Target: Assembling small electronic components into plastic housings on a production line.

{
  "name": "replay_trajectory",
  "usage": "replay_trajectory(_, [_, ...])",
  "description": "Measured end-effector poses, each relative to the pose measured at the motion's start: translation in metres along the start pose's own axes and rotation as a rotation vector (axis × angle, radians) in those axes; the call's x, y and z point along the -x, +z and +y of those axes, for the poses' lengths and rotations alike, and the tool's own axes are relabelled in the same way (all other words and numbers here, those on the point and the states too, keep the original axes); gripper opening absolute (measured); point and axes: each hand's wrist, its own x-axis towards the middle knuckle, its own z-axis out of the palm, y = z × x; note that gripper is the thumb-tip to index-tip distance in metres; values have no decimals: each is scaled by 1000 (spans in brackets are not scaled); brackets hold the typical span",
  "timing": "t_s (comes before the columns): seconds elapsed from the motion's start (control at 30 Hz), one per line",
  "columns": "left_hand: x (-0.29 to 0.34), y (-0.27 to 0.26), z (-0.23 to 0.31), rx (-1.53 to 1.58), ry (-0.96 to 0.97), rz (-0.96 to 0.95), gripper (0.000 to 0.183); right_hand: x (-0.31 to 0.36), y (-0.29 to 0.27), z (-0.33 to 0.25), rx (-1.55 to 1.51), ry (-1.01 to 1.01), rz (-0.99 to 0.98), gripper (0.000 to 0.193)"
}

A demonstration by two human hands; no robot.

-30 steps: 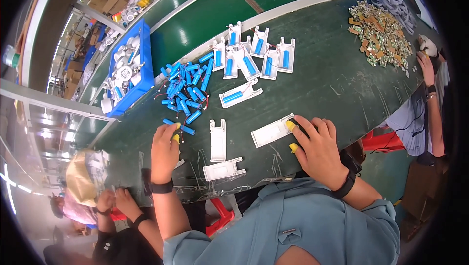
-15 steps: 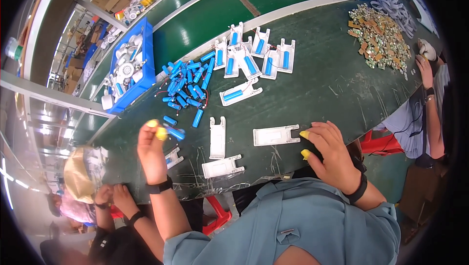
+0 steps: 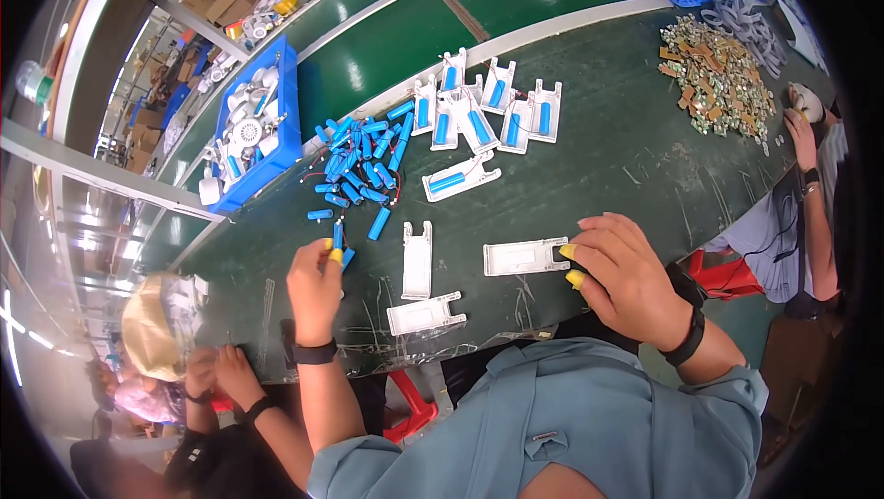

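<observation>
My left hand (image 3: 315,292), yellow covers on its fingertips, pinches a blue cylindrical battery (image 3: 338,234) over the table. Another blue piece (image 3: 348,258) shows partly behind those fingers. My right hand (image 3: 626,273), also with yellow fingertip covers, has its thumb and forefinger apart at the notched end of a white plastic casing (image 3: 523,258). The forefinger seems to touch that end. Between my hands lie an upright-facing white casing (image 3: 417,261) and, nearer me, a sideways one (image 3: 425,314). Beyond them is a heap of blue batteries (image 3: 354,163) with thin wires.
White casings holding batteries (image 3: 479,131) cluster farther back. At the left stands a blue bin (image 3: 287,112) of white parts. A pile of small circuit boards (image 3: 718,80) lies far right. Co-workers' hands (image 3: 230,375) (image 3: 801,135) rest at both sides.
My left hand has moved a little right and down with the battery, which has turned more upright. My right hand has come up to the casing's notched end.
</observation>
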Motion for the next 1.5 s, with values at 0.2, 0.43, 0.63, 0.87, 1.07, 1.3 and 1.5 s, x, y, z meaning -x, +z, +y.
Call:
replay_trajectory(0.2, [-10,32,65,-355,493,239,34,-11,25,2,-33,-77,-88,28])
replay_trajectory(0.43, [-19,33,30,-125,93,-102,16,-18,29,-5,-125,-112,-44,29])
replay_trajectory(0.63, [-12,-15,39,1434,-313,268,24,-13,29,-4,-185,-66,-25,34])
replay_trajectory(0.87, [72,1,134,483,437,-469,29,-15,21,-42,-192,-267,16,45])
replay_trajectory(1.07, [84,41,152,701,429,-539,39,5,12,-35,-492,44,-201,37])
replay_trajectory(1.3, [47,78,147,30,555,-329,74,4,17,1,-150,145,84,32])
replay_trajectory(1.5, [79,79,151,221,474,-327,74,4,40,1,-127,-14,51,31])
